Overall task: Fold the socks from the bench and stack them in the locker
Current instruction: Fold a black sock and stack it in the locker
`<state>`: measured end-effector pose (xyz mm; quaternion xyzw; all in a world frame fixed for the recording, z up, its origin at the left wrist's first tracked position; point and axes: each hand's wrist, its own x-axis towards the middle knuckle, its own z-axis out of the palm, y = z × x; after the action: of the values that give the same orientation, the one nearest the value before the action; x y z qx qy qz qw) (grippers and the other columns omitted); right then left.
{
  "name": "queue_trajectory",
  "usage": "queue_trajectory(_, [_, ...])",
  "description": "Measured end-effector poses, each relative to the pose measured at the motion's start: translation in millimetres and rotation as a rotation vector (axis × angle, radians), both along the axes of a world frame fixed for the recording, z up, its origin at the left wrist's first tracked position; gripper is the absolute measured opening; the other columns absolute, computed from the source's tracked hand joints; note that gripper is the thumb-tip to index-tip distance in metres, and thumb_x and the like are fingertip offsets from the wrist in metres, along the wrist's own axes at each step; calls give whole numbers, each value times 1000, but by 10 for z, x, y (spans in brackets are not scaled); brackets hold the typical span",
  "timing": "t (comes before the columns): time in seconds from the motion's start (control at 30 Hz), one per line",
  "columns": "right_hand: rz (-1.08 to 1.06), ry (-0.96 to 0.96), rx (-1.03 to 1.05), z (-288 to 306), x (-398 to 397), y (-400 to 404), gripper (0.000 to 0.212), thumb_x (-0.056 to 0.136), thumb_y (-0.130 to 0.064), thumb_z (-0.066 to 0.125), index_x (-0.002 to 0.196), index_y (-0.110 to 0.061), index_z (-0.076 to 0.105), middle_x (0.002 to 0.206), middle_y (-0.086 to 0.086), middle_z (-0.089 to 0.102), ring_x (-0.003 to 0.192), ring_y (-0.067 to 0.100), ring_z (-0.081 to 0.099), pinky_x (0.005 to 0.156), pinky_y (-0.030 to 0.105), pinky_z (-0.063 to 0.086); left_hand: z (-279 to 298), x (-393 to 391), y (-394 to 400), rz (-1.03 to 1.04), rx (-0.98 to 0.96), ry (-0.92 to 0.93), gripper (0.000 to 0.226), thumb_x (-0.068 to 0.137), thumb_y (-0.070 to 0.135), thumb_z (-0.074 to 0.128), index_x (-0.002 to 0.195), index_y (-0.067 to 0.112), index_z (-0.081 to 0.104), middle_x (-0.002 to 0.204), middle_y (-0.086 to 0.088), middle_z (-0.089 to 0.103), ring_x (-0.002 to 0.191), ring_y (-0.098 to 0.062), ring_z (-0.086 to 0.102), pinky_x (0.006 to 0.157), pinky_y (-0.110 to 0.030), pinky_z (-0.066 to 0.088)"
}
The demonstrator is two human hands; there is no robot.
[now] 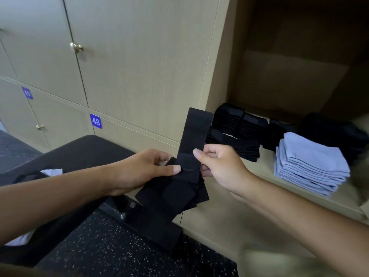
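While both hands' fingers [175, 169] pinch it, the black sock [191, 136] stands upright, pointing toward the locker [215, 76].

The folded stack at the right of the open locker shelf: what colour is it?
Light blue stack, seen in the head view, the only one; black folded piles lie to its left.

**Cloth, laminate and speckled rubber**

The black sock [191, 156] is matt knit cloth with a fine perforated mesh texture along its upright leg. The folded black socks [235, 132] and light blue socks [311, 162] in the open locker [259, 172] are soft, matt fabric. The locker doors [139, 56] look like smooth pale wood-grain laminate with shiny brass-coloured metal knobs [75, 47]. The bench [83, 150] top is smooth, matt black. The floor [111, 246] looks rough, speckled black rubber.
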<state>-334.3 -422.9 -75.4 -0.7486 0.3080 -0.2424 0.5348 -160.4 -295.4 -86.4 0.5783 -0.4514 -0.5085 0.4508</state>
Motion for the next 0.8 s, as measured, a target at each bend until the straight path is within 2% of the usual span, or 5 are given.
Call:
queue_trajectory(0.3, [-53, 62, -78, -45, -87, -25, 26, 99, -25, 65, 91, -2, 73, 84, 9, 77, 72, 11, 66, 89, 45, 59, 98, -150, 44, -95, 33, 91, 30, 95, 7, 66, 125, 3, 69, 120, -15, 74, 106, -24, 74, 81, -25, 59])
queue_trajectory(0.5, [-129, -33, -38, -20, -189, -157, 35, 102, -19, 60, 89, 13, 57, 95, 26, 73, 87, 40, 72, 87, 47, 60, 72, -112, 31, -38, 87, -18, 29, 90, 10, 73, 118, 2, 71, 116, -18, 75, 109, -34, 73, 95, -39, 58])
queue_trajectory(0.6, [-122, 3, -142, 44, -271, -232, 27, 103, -26, 58, 83, -8, 60, 82, 11, 68, 77, 23, 60, 85, 42, 57, 51, -60, 20, 78, 108, -10, 33, 89, 11, 75, 122, 7, 69, 115, -17, 75, 108, -33, 73, 102, -48, 55])
queue_trajectory(0.7, [-10, 52, -206, 61, -360, -298, 33, 104, -26, 56, 87, 2, 57, 70, 4, 49, 67, 18, 37, 71, 33, 33, 72, -44, 5, 147, 103, 16, 36, 88, 13, 75, 123, 14, 68, 115, -16, 76, 108, -32, 73, 101, -47, 55])
queue_trajectory(0.8, [34, 115, -222, 48, -404, -295, 23, 103, -28, 57, 102, -10, 71, 68, -19, 62, 61, -5, 53, 71, 18, 37, 107, -77, -11, 145, 88, 60, 35, 90, 15, 73, 125, 15, 68, 114, -17, 76, 107, -32, 73, 94, -42, 58])
